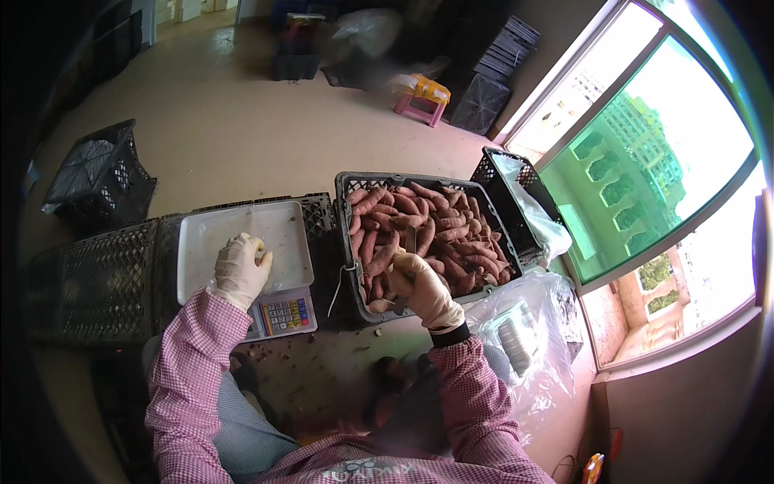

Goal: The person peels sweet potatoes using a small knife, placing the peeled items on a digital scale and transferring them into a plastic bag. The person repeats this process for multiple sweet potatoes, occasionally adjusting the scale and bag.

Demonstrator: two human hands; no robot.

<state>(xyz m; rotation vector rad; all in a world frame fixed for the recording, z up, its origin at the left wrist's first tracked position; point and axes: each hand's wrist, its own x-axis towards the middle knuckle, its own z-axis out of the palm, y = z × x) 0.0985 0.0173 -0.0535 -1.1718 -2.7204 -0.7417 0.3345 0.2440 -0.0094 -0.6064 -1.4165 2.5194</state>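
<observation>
My left hand (244, 270), in a pale glove, is curled over the white tray (208, 234) on a scale (282, 315) with coloured buttons. Whatever its fingers hold, if anything, is hidden. My right hand (415, 286), also gloved, is closed at the near left part of a dark crate (347, 179) heaped with reddish sweet potatoes (472, 256). I cannot make out what it grips among them. The tray rests on black upturned crates (89, 278), left of the filled crate.
A black crate (101, 177) stands on the floor at left; another, plastic-lined (524, 202), sits behind the potatoes. Clear bags (532, 371) lie at right beside an open green-tinted window (645, 202). Farther back are a pink-legged stool (418, 109) and stacked dark crates (484, 97).
</observation>
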